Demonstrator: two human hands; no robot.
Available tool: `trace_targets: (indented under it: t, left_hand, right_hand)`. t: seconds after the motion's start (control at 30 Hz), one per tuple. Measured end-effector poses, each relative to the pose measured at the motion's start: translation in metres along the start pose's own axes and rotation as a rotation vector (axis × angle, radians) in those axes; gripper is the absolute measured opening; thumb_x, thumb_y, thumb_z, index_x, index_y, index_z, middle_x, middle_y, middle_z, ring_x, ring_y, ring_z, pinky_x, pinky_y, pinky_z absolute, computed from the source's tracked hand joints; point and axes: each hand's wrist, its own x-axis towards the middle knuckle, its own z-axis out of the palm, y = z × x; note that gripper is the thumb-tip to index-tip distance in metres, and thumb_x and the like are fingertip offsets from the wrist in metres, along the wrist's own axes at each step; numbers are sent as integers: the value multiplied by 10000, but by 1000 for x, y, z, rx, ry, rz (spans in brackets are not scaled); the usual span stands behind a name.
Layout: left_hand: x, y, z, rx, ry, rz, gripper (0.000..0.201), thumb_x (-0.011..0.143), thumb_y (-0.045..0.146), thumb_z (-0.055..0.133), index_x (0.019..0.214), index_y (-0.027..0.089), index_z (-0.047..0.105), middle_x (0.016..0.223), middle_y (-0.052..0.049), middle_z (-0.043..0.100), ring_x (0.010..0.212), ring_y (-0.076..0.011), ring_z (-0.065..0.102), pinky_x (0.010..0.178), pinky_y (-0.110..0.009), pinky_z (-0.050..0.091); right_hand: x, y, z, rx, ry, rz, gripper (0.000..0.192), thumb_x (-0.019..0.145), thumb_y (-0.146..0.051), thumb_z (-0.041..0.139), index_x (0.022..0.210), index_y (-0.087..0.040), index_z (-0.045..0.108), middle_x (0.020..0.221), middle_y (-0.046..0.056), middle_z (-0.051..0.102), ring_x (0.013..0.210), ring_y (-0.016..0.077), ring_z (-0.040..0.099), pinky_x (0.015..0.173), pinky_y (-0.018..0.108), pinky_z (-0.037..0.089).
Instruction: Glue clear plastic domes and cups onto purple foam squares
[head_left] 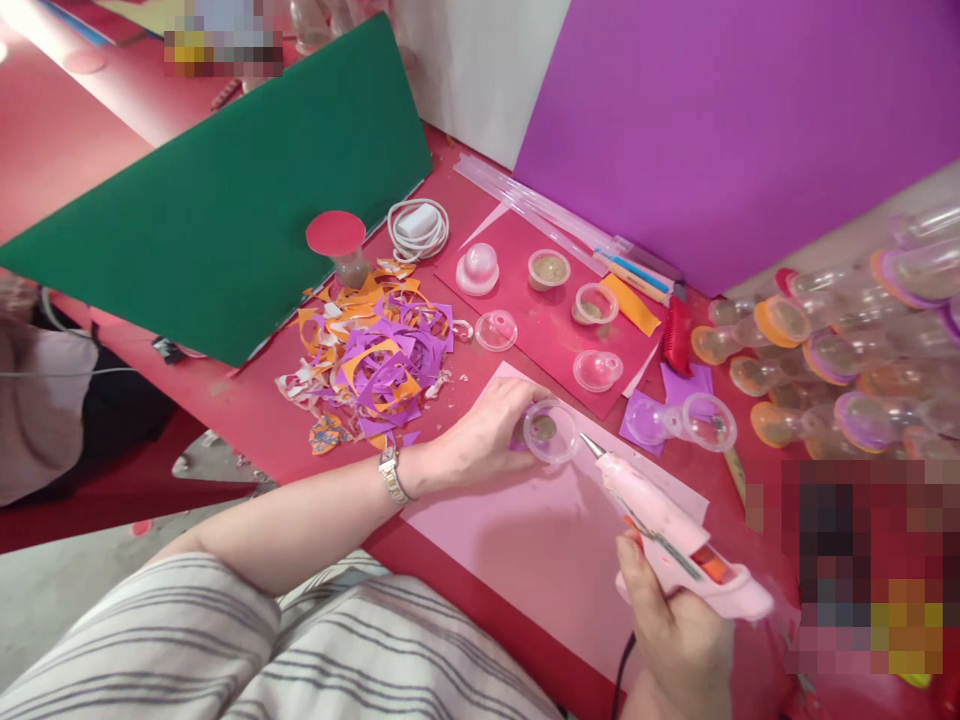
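My left hand (504, 425) is closed on the side of a clear plastic cup (551, 432), its round rim turned up towards me. Something greenish shows at the bottom of the cup. In my right hand (667, 610) is a pink glue gun (667, 520), gripped by its handle. The gun's metal nozzle points at the cup's rim, a small distance from it. Beneath both hands lies a pink sheet (517, 545) on the red table. Past the cup, a clear dome lid (598, 370) and a cup with greenish filling (595, 306) rest on a red sheet.
Purple and orange paper scraps (390, 350) are heaped to the left, before a green board (247, 200). A coiled white cable (418, 230) lies behind them. Stacked clear plastic pieces (840, 340) rise at the right. Clear sticks (532, 210) lie below a purple board (750, 120).
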Motion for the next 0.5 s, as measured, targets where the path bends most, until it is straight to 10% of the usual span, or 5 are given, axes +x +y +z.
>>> trace_targets:
  t: [0.5]
  left_hand:
    - [0,-9,1,52,45,18,318,807,232,667,1099,178,554,1048,-88,594,971,-225,533,891,-385,466]
  right_hand:
    - [1,-5,-5,-44,-28,65,248,892,-372,661,747,-175,700,595,55,717,461,199,660,436,291,513]
